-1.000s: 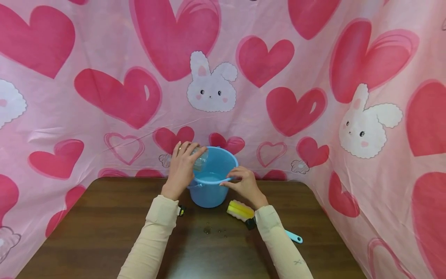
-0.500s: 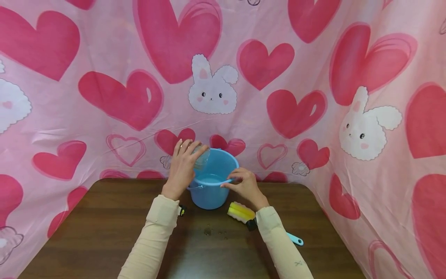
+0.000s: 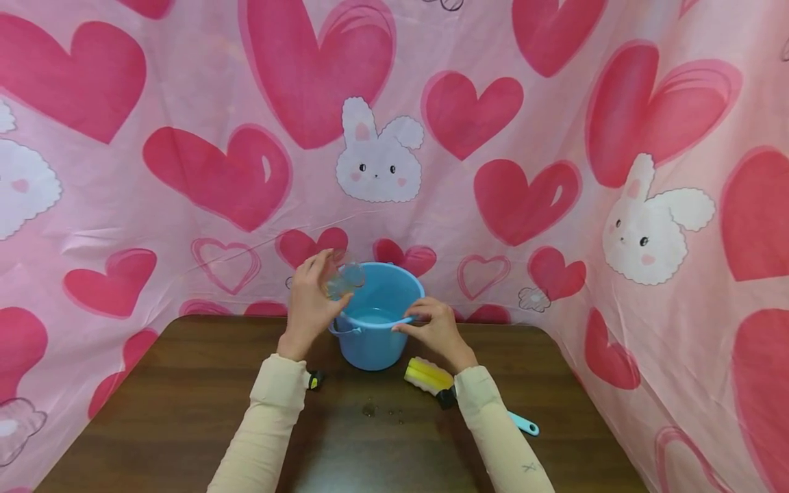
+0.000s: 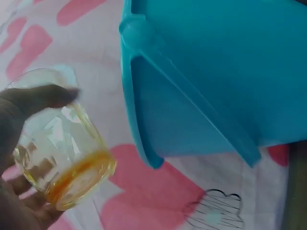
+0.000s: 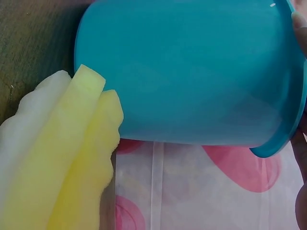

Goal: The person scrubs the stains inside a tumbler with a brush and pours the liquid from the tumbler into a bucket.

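Observation:
My left hand (image 3: 308, 301) holds a clear drinking glass (image 3: 346, 279) at the left rim of a blue bucket (image 3: 372, 348). In the left wrist view the glass (image 4: 67, 143) lies between thumb and fingers, with an amber tint at its thick base. The bucket's handle (image 4: 201, 105) hangs down along its side. With thumb and fingers, my right hand (image 3: 434, 327) pinches the bucket's right rim. A little water shows at the bottom inside the bucket. Only parts of the right fingers appear at the edge of the right wrist view.
A yellow and white sponge brush (image 3: 428, 374) lies right of the bucket, its light blue handle (image 3: 522, 423) passing under the right forearm. Drops of water (image 3: 369, 410) dot the brown table (image 3: 185, 404). A pink heart-patterned cloth (image 3: 431, 41) hangs behind.
The left hand has turned the glass from tipped over the bucket to nearer upright and drawn it slightly left. The right hand keeps its pinch on the rim.

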`<state>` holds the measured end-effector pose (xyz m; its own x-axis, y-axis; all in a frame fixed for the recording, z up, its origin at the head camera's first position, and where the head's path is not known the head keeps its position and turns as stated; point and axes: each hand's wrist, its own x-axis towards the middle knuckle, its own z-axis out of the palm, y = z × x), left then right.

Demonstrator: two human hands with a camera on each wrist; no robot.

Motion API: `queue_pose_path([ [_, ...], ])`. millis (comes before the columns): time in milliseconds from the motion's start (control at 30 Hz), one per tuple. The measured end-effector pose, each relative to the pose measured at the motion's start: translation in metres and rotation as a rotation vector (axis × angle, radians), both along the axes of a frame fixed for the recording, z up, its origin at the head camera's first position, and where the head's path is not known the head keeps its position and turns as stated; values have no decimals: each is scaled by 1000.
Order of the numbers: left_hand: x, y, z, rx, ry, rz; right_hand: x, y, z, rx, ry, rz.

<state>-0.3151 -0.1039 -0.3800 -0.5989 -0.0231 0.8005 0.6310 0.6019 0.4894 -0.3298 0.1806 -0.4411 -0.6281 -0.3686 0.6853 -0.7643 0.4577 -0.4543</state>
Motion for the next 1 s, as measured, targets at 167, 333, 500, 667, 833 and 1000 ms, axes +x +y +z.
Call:
queue_pose_path([
  [167,6,-22,-19,317,-81,-4,-1,1,0,-21,11,1],
  [333,16,-41,-52,495,-340,46,-1,3,-1,-34,36,-4],
  [500,15,-51,-93,492,-521,23,1,6,-2,-40,21,-8],
  [667,11,-54,-120,430,-596,-15,2,6,-2,-54,-9,-8],
  [833,6,-57,-137,368,-636,-31,3,5,-3,-59,-6,4],
  [1000,5,-58,-146,346,-680,-56,3,6,-3,-56,-6,-7],
])
